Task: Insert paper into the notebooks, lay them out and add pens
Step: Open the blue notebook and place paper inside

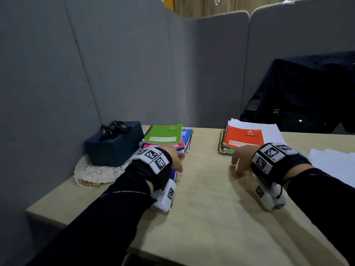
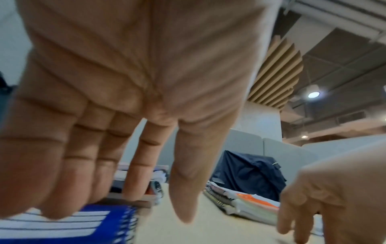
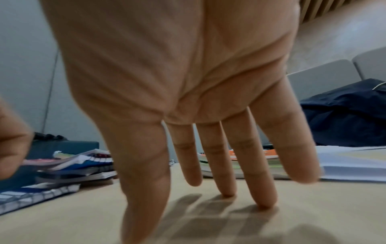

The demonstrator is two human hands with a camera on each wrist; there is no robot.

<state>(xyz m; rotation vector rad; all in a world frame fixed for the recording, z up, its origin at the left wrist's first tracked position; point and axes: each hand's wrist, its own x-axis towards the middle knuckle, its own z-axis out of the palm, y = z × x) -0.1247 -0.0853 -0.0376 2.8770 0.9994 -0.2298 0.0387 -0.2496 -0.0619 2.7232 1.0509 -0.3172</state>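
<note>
Pressing flat on blue notebook at near left: left hand, fingers straight, nothing gripped; spiral edge faces centre, long axis running away from body. Green-topped stack just behind. Bare counter between. Right hand spread, fingertips touching counter, empty; orange-topped stack just beyond it, loose paper further right, nearer that hand.

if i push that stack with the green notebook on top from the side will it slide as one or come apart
Probably comes apart. The stack under the green notebook is already uneven, the pink and blue covers poking out at different edges. The covers look smooth, so upper ones may slip. The spiral bindings could snag each other.
</note>
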